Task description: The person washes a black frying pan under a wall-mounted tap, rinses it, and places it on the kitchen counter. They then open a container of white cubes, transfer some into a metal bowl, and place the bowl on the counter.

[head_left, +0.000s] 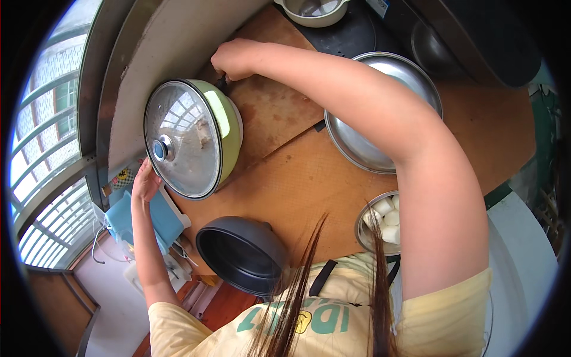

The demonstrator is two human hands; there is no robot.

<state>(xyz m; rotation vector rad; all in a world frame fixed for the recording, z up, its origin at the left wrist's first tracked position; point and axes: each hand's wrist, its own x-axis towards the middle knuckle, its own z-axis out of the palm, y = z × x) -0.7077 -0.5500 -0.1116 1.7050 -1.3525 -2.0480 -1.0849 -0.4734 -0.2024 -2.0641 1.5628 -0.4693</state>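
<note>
A light green pot [231, 134] with a black-rimmed glass lid [190, 128] stands at the left of the wooden counter, with something pale showing through the glass. My left hand [144, 182] is at the pot's near left side, fingers stretched up and apart against or just beside the rim. Behind the pot, my right hand [235, 59] reaches far across, its fingers closed beside a short dark piece [223, 82] at the pot's back. What the right fingers hold is mostly hidden; whether the dark piece belongs to the pot cannot be told.
A wooden board [276, 113] lies right of the pot. My right arm crosses over a wide steel pan [351, 140]. Nearer are a black pot [241, 253] and a steel bowl [360, 229] of white chunks. A pale pot [315, 18] sits on the dark cooktop; a blue appliance [160, 214] stands left.
</note>
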